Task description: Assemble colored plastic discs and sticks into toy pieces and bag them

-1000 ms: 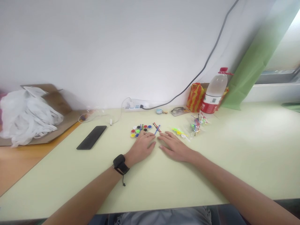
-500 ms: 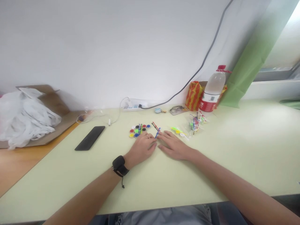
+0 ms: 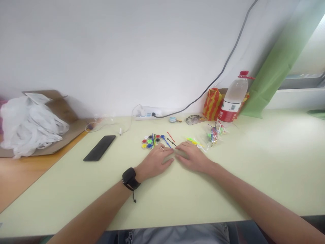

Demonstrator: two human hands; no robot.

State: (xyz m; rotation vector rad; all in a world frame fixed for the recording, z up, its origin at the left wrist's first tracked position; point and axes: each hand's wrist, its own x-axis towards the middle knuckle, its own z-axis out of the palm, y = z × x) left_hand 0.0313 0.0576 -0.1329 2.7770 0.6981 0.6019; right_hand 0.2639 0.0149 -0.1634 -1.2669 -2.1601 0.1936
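My left hand [image 3: 157, 160] rests on the table, its fingers stretched and its thumb apart. The forefinger reaches the near end of a slim blue plastic stick [image 3: 166, 141]. My right hand [image 3: 193, 158] lies close by, palm down with fingers loosely extended, its fingertips near the end of a black stick [image 3: 172, 142]; contact is unclear. Beyond them lies a red stick [image 3: 171, 137]. Several coloured round pieces [image 3: 144, 141] sit beyond my left hand, with dark blue and green sticks [image 3: 153, 139] across them. Yellow-green sticks [image 3: 193, 140] lie beyond my right hand, partly covered by it.
A black phone-like slab [image 3: 100, 148] lies at left, near a cardboard box with white plastic bags [image 3: 33, 123]. Clear packets of coloured parts [image 3: 214, 134] lie before a large bottle [image 3: 233, 98]. A power strip [image 3: 148, 114] and glasses [image 3: 194, 118] are along the wall.
The blue stick has turned and now slants from far left toward my fingers. Red and black sticks, close together before, lie apart. The view has shifted slightly left.
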